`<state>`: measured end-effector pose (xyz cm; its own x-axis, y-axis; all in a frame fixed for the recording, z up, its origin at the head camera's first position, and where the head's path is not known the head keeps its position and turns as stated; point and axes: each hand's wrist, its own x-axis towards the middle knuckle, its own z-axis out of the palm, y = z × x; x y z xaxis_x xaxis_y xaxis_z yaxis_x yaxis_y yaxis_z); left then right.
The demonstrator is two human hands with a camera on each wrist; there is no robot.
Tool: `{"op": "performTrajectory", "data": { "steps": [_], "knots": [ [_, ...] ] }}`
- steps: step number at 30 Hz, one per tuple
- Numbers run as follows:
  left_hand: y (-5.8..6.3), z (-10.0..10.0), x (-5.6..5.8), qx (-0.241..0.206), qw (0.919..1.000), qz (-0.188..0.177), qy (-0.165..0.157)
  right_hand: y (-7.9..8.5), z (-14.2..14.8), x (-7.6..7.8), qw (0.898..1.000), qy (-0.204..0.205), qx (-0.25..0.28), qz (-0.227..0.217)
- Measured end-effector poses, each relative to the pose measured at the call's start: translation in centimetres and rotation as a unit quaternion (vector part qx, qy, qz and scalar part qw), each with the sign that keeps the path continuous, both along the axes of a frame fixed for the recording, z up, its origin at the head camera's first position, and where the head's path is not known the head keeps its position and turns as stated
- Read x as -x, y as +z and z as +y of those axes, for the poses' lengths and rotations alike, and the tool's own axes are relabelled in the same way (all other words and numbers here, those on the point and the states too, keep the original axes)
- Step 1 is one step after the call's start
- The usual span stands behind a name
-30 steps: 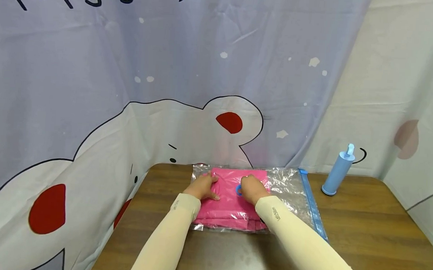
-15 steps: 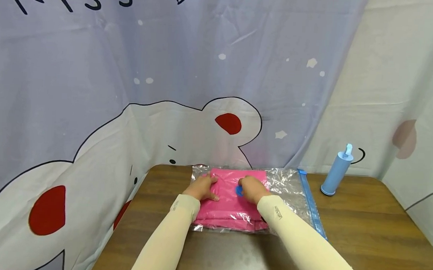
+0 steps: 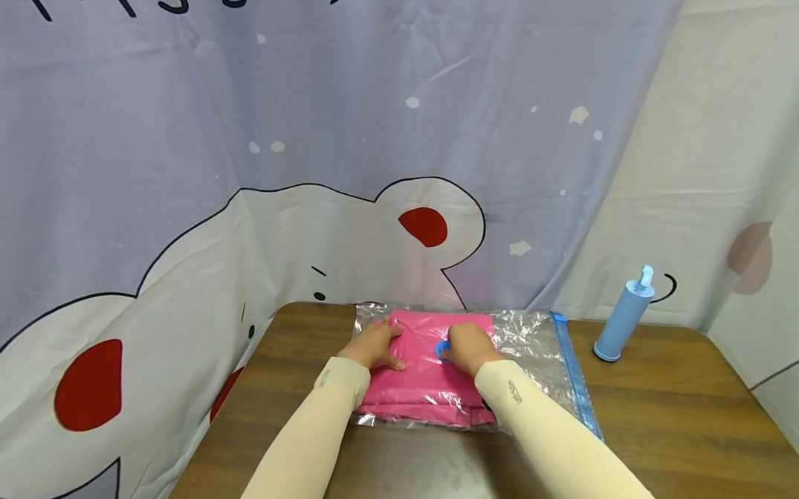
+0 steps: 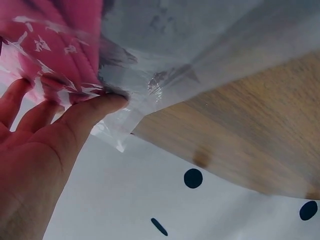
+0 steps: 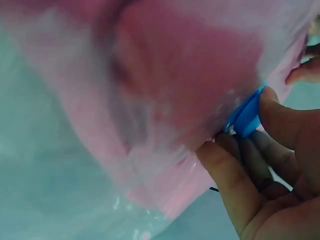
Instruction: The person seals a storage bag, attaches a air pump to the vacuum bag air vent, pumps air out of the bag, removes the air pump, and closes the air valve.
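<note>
A clear vacuum storage bag lies flat with folded pink fabric inside. On its upper face is a round blue valve cap. My right hand pinches this cap; in the right wrist view the thumb presses against the blue cap while the other fingers curl in behind it. At the bag's left side my left hand rests on the plastic over the fabric, thumb spread apart. The left wrist view has its fingers laid along the bag's wrinkled edge.
A blue hand pump stands upright on the wooden table, right of the bag. The bag's blue zip strip runs down its right end. Behind the table hangs a printed curtain.
The right hand has shifted slightly around the blue cap, and its fingers sit differently on it than half a second ago. The left hand and the bag stay where they were.
</note>
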<state>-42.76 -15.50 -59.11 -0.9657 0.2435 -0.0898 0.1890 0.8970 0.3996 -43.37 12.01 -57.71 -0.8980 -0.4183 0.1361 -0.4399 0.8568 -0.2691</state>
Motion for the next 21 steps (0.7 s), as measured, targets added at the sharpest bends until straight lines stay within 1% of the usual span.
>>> {"op": "performTrajectory", "data": {
  "steps": [2, 4, 5, 6, 7, 8, 9, 10, 11, 14, 16, 17, 18, 19, 21],
  "knots": [
    [0.1, 0.0, 0.0, -0.004, 1.0, 0.002, -0.001, 2.2, -0.3, -1.7, 1.0, 0.006, -0.009, 0.013],
    [0.3, 0.1, 0.0, -0.006, 1.0, 0.002, -0.003, 4.9, -0.6, -3.7, 1.0, 0.013, -0.02, 0.017],
    [0.3, 0.1, 0.1, -0.006, 1.0, 0.001, -0.002, 5.7, -0.7, -4.4, 0.999, 0.019, -0.025, 0.024],
    [0.3, 0.0, 0.1, -0.006, 1.0, 0.001, -0.002, 6.6, -0.8, -5.0, 0.999, 0.026, -0.027, 0.023],
    [0.4, 0.0, 0.2, -0.002, 1.0, 0.002, -0.003, 7.3, -0.8, -5.4, 0.999, 0.033, -0.028, 0.014],
    [0.4, 0.0, 0.2, 0.001, 1.0, 0.001, -0.001, 7.5, -0.8, -5.3, 0.999, 0.041, -0.029, 0.012],
    [0.4, -0.1, 0.3, 0.003, 1.0, 0.002, 0.0, 7.4, -0.8, -5.0, 0.998, 0.046, -0.03, 0.004],
    [0.4, -0.1, 0.3, 0.006, 1.0, 0.002, 0.0, 6.5, -0.7, -4.1, 0.998, 0.049, -0.029, 0.002],
    [0.4, -0.1, 0.4, 0.006, 1.0, 0.001, 0.0, 5.3, -0.4, -2.7, 0.998, 0.048, -0.024, -0.011],
    [0.3, -0.2, 0.4, 0.007, 1.0, 0.003, -0.002, 1.9, 0.0, 0.7, 0.998, 0.017, 0.0, -0.052],
    [0.2, -0.3, 0.4, 0.008, 0.9999, 0.007, -0.005, -0.2, 0.1, 2.6, 0.997, -0.002, 0.017, -0.069],
    [0.2, -0.3, 0.4, 0.005, 1.0, 0.005, -0.004, -0.3, 0.1, 2.7, 0.997, -0.011, 0.018, -0.08],
    [0.1, -0.3, 0.4, 0.006, 1.0, 0.005, -0.005, -0.2, -0.1, 2.6, 0.997, -0.012, 0.015, -0.075],
    [0.1, -0.3, 0.3, 0.005, 1.0, 0.003, -0.005, -0.5, -0.3, 2.5, 0.998, -0.011, 0.006, -0.062],
    [0.0, -0.3, 0.3, 0.004, 1.0, -0.001, -0.002, 0.7, -0.8, 1.5, 0.998, -0.007, -0.011, -0.053]
  ]
}}
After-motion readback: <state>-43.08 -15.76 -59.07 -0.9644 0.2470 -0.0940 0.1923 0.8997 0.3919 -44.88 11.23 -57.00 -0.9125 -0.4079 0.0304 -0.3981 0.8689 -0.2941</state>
